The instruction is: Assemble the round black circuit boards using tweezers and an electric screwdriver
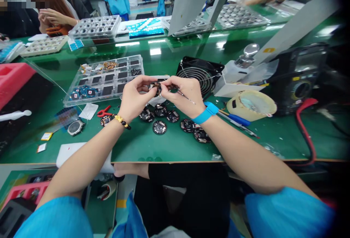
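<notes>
My left hand [136,97], fingers closed, pinches the edge of a small round black electronic module [155,88] above the table. From the other side my right hand [183,93] meets the module with thumb and forefinger. Slim metal tweezers [187,98] are tucked in that hand, their tip pointing down to the right. Below my hands lie several similar round modules [159,127] with exposed circuitry. More of them [201,134] are beside my right wrist, and another [106,120] is by my left wrist.
A clear compartment tray [102,97] of parts stands at the back left, near red pliers [104,111] and a watch case [75,127]. A black fan [201,73], a cream tub [251,106], pens [237,119] and a meter [300,81] occupy the right. Other people work across the bench.
</notes>
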The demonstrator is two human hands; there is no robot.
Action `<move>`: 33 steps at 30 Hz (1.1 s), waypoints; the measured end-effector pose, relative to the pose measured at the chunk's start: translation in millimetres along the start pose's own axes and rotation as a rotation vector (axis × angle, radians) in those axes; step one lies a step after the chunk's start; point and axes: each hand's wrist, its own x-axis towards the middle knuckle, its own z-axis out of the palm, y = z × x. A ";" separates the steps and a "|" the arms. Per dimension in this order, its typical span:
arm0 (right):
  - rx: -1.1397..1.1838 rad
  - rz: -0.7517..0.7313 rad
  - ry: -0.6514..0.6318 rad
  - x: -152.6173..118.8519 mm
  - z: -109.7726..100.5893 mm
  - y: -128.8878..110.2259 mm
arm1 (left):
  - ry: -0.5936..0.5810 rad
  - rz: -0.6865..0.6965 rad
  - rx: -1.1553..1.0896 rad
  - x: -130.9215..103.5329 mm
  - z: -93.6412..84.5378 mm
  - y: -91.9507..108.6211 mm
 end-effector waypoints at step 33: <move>0.044 0.059 0.042 0.7 0.5 -6.3 | 0.067 0.046 0.061 -7.0 3.0 9.3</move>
